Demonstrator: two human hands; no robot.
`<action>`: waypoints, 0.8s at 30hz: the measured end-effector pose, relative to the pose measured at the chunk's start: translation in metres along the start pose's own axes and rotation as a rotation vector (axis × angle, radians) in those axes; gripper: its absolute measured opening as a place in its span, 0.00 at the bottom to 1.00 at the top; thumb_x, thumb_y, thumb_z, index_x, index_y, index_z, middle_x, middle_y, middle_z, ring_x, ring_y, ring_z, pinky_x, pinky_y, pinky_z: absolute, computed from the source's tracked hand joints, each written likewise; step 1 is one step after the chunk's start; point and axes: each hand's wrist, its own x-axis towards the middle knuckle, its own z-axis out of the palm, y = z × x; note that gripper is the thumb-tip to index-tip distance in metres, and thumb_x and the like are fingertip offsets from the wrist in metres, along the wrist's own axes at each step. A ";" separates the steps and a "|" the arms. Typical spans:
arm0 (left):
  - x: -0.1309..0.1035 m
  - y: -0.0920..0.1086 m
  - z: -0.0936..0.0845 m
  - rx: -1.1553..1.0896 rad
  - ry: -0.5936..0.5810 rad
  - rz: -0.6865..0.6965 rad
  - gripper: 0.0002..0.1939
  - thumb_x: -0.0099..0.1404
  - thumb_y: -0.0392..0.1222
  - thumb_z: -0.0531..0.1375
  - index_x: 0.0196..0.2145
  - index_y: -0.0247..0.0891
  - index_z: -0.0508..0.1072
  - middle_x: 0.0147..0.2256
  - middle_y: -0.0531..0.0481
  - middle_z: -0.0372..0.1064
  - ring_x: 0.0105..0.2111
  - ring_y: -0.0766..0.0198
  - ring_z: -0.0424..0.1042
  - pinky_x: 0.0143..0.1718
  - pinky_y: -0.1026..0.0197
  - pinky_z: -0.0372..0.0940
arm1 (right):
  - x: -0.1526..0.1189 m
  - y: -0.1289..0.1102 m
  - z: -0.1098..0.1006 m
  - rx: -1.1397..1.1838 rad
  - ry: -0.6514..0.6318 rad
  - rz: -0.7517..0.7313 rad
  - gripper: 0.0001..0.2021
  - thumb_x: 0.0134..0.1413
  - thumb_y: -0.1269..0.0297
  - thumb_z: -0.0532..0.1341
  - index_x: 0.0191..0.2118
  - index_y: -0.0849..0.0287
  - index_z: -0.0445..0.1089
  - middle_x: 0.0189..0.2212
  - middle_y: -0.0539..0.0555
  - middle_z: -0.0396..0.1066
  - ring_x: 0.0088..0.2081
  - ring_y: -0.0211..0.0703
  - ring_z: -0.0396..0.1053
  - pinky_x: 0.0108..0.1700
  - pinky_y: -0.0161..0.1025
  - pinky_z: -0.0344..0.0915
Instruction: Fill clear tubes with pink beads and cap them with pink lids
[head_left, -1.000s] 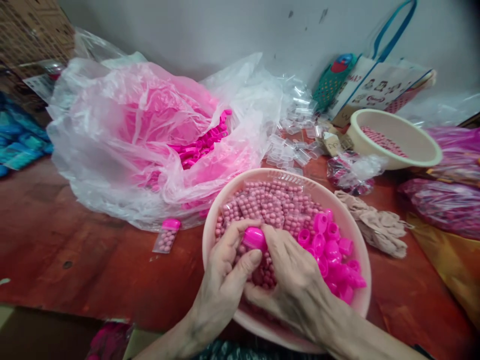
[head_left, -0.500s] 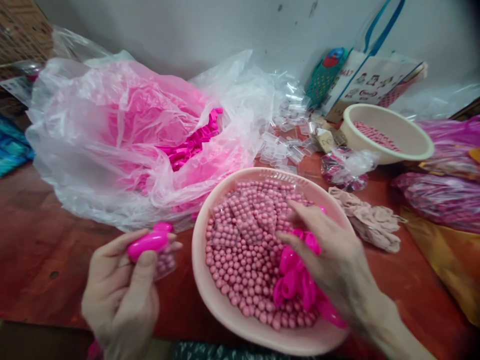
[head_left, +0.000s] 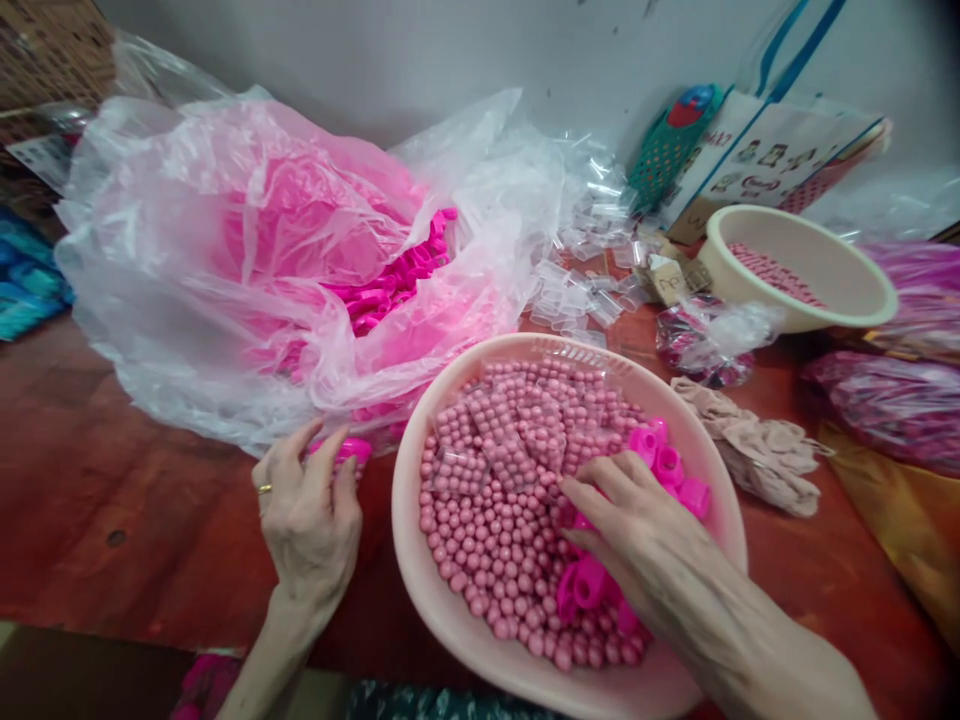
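A pink basin holds many round pink beads, with small clear packets of beads on top. Bright pink plastic pieces lie at the basin's right side. Over them is my right hand, its fingers bent down around a pink piece that they partly hide. Left of the basin, my left hand is above the red table, fingers curved and apart. A glossy pink piece shows just behind its fingertips; whether they touch it is unclear.
A large plastic bag with pink pieces stands at the back left. Clear little sleeves are heaped behind the basin. A cream bowl of beads, a beige cloth and wrapped bundles are at the right.
My left hand has moved away from me and right, and turned palm down; the bead packet it held with the pink piece no longer shows. My right hand's fingers have lowered into the pink pieces.
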 end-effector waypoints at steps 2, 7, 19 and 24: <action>0.006 0.012 -0.009 0.004 0.039 0.073 0.12 0.63 0.33 0.58 0.44 0.38 0.72 0.45 0.39 0.69 0.48 0.48 0.67 0.52 0.42 0.57 | -0.013 0.002 -0.011 0.042 -0.031 -0.038 0.18 0.59 0.69 0.49 0.52 0.50 0.65 0.45 0.55 0.72 0.46 0.50 0.69 0.44 0.45 0.70; 0.023 0.056 -0.024 -0.034 -0.138 0.280 0.06 0.59 0.34 0.62 0.36 0.34 0.74 0.41 0.39 0.70 0.48 0.46 0.64 0.52 0.43 0.60 | -0.026 0.007 -0.016 0.149 -0.139 0.041 0.20 0.60 0.68 0.48 0.56 0.46 0.62 0.49 0.53 0.69 0.51 0.49 0.66 0.48 0.47 0.68; 0.029 0.080 -0.023 0.119 -0.356 0.341 0.04 0.59 0.32 0.60 0.33 0.30 0.75 0.48 0.34 0.62 0.55 0.37 0.55 0.55 0.37 0.57 | 0.026 0.005 -0.003 0.261 0.152 0.238 0.06 0.63 0.66 0.53 0.37 0.57 0.67 0.31 0.52 0.70 0.33 0.41 0.67 0.35 0.37 0.63; 0.025 0.092 -0.027 0.053 -0.384 0.363 0.05 0.61 0.32 0.58 0.35 0.31 0.72 0.53 0.33 0.58 0.58 0.39 0.51 0.56 0.38 0.55 | 0.026 -0.007 -0.007 0.648 0.330 0.506 0.09 0.62 0.58 0.54 0.34 0.55 0.65 0.24 0.47 0.64 0.24 0.35 0.62 0.28 0.32 0.63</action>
